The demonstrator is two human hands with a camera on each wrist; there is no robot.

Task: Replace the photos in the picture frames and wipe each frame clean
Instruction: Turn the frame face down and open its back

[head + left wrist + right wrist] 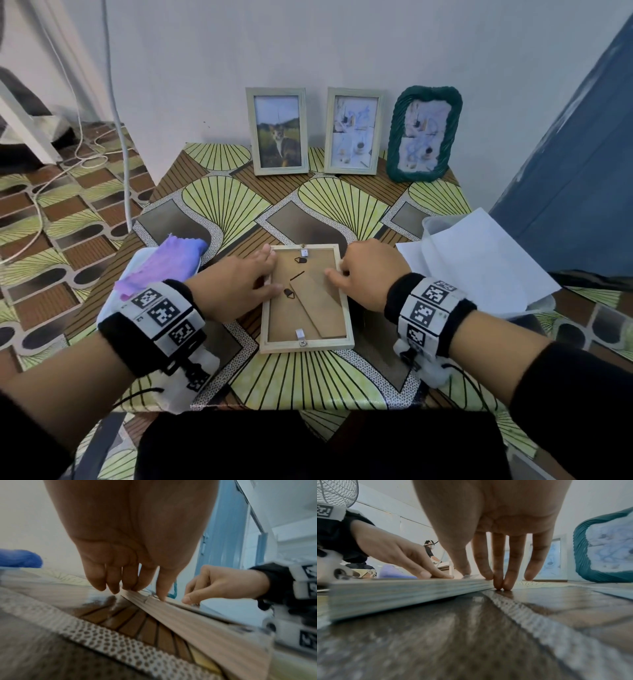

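A pale wooden picture frame (308,346) lies face down in the middle of the table, its brown backing board (318,308) and fold-out stand facing up. My left hand (267,270) rests on its left rail, fingers fairly straight, thumb on the backing by a small turn clip (289,293). My right hand (337,269) is at the right rail near the top, thumb on the backing. In the right wrist view its fingers (498,580) point straight down and touch the table beside the frame (393,592). The left wrist view shows my left fingertips (130,585) on the frame's edge (197,622).
Three frames stand against the back wall: one with a cat photo (280,132), a pale one (352,130) and a green twisted one (424,133). A purple cloth (164,263) lies on a white tray (113,305) at left. White sheets (479,253) lie at right.
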